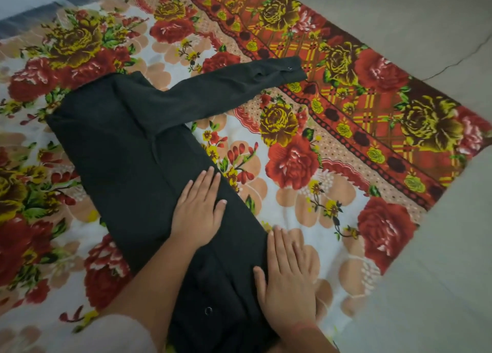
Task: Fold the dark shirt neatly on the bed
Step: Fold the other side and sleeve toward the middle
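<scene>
Bedding (306, 201) printed with red and yellow roses on a white ground, with a red and orange checked border along its far side, is spread flat across the bed. Pale grey floor (426, 20) is seen beyond the border on the right, marked by a thin crack (458, 57). The dark shirt (119, 145) is laid diagonally across the middle of the bedding, folded into a long narrow panel, with one sleeve (226, 91) stretched out toward the border. A metal snap (208, 310) is visible near its close end. The left hand (198, 209) is pressed flat on the shirt, fingers straight, with nothing gripped. The right hand (288, 275) is laid flat along the shirt's right edge, fingers extended, partly on the bedding.
</scene>
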